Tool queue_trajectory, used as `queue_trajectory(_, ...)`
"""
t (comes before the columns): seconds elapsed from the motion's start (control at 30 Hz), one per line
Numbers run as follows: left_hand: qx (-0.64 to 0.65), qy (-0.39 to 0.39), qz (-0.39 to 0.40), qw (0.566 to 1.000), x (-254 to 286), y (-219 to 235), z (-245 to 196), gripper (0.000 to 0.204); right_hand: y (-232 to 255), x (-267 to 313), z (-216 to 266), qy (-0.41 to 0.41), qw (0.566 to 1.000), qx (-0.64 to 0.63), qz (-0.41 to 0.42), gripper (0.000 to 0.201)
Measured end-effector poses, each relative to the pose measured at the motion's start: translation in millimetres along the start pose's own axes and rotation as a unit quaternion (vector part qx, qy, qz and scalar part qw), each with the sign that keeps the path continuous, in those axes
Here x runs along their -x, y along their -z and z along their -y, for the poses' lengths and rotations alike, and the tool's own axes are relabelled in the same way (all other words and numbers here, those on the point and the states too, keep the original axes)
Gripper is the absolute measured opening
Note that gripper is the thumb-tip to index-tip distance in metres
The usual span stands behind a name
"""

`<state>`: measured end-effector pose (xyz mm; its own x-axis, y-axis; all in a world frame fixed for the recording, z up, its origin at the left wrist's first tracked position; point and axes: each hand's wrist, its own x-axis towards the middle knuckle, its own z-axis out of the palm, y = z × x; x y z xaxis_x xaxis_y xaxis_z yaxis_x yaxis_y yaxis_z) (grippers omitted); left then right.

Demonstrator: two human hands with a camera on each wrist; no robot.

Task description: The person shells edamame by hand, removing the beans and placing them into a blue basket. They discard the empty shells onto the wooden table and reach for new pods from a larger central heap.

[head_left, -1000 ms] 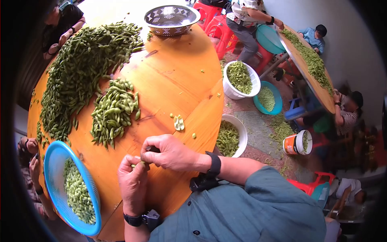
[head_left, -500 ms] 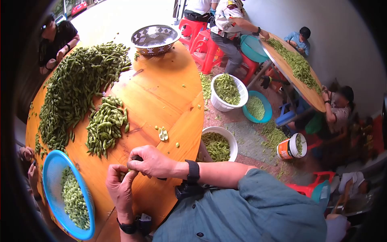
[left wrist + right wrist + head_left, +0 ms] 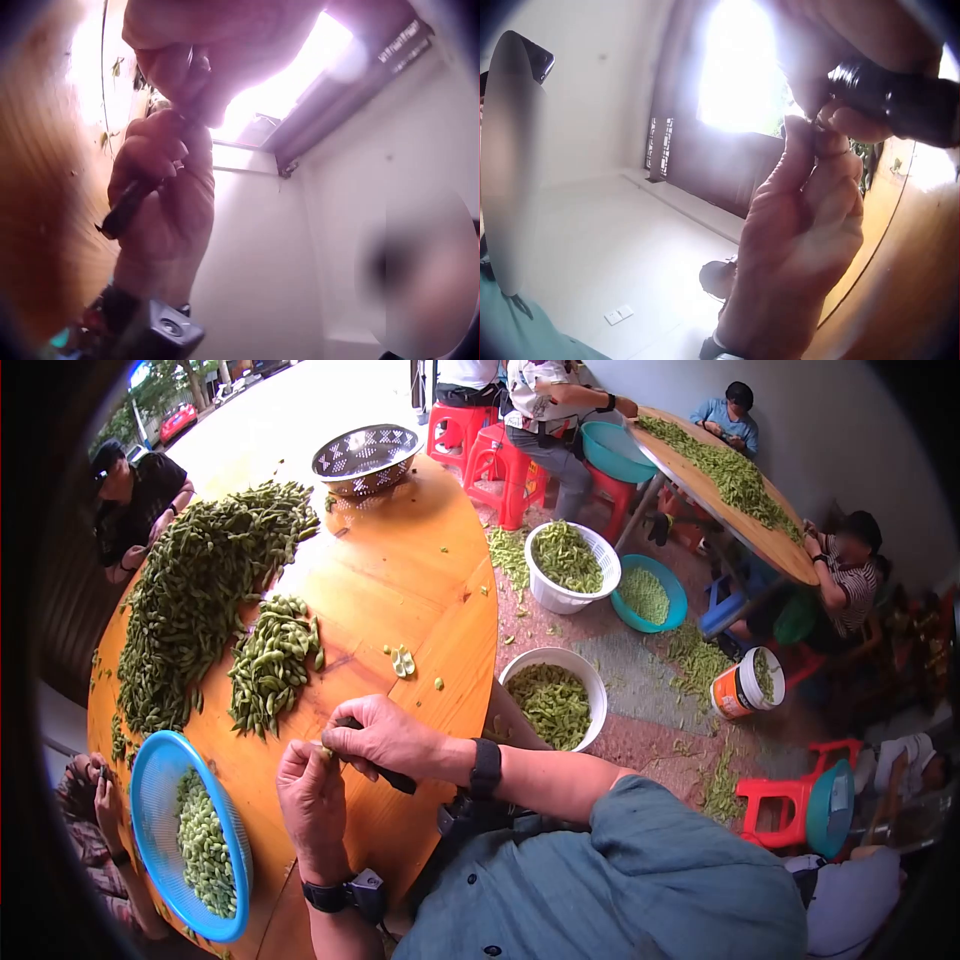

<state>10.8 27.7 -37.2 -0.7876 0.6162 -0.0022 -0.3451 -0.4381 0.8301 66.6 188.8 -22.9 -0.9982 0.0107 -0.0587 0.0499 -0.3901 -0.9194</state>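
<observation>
Above the table's near edge both hands meet at the fingertips. My left hand (image 3: 312, 795) pinches a small pale-green piece, probably a soybean pod (image 3: 324, 753), mostly hidden by the fingers. My right hand (image 3: 385, 738) grips a black-handled tool (image 3: 398, 779) whose rounded, glossy handle (image 3: 900, 101) fills the side of the right wrist view. Its working end is hidden between the fingers. Beyond the hands lies a small heap of green pods (image 3: 272, 665), with a larger heap (image 3: 190, 610) behind it. Left of my left hand, a blue mesh basket (image 3: 143, 800) holds shelled beans (image 3: 207, 845).
A metal colander (image 3: 365, 460) stands at the table's far edge. Split pods (image 3: 402, 661) lie right of the small heap. On the floor to the right are white tubs (image 3: 598, 695) of pods and a teal basin (image 3: 680, 595). Other people sit around both tables.
My head view has shifted. The hands stay together at the fingertips; the right has turned, so more of the black handle shows below it. The left keeps its pinch.
</observation>
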Motion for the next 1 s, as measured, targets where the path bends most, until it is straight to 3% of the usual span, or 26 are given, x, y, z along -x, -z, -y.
queue_trajectory(0.17, 0.084, 0.079, 0.010, 0.993, 0.2, 2.6, 4.5, 0.014, 5.1, 4.9, 0.6, -0.011, 1.000, 0.006, 0.005, 0.021)
queue_trajectory(0.3, 0.052, 0.095, 0.004, 0.994, -1.2, -4.0, 1.6, 0.013, 8.9, 3.6, -6.8, -0.010, 0.999, 0.030, -0.019, 0.022)
queue_trajectory(0.37, -0.049, 0.023, -0.039, 0.998, 0.3, -9.4, 1.6, 0.012, 11.1, 6.0, -4.9, -0.017, 0.999, 0.033, -0.016, 0.022)
queue_trajectory(0.47, -0.137, -0.017, -0.099, 0.985, -0.9, -13.6, 10.6, 0.012, 16.6, 5.3, -2.6, -0.026, 0.998, 0.053, -0.015, 0.022)
queue_trajectory(0.63, -0.227, -0.015, -0.172, 0.959, 4.8, -27.1, 5.0, 0.015, 9.6, -0.1, -5.3, -0.003, 0.994, 0.090, -0.057, 0.019)
queue_trajectory(0.8, -0.146, -0.050, -0.166, 0.974, -1.8, -12.1, 15.0, 0.021, 1.3, -8.1, -10.7, -0.006, 0.996, 0.067, -0.051, 0.019)
queue_trajectory(0.87, -0.067, -0.022, -0.133, 0.989, -0.9, -9.5, 11.6, 0.024, -3.8, -8.8, -10.2, -0.005, 0.998, 0.064, -0.019, 0.018)
queue_trajectory(0.93, -0.082, -0.020, -0.136, 0.987, -0.5, -6.5, 10.2, 0.028, -5.9, -11.6, -7.4, -0.002, 0.996, 0.091, -0.021, 0.019)
queue_trajectory(1.0, -0.060, -0.019, -0.144, 0.988, -1.3, -9.2, 9.9, 0.028, -5.5, -16.1, -7.3, 0.086, 0.980, 0.175, -0.029, 0.017)
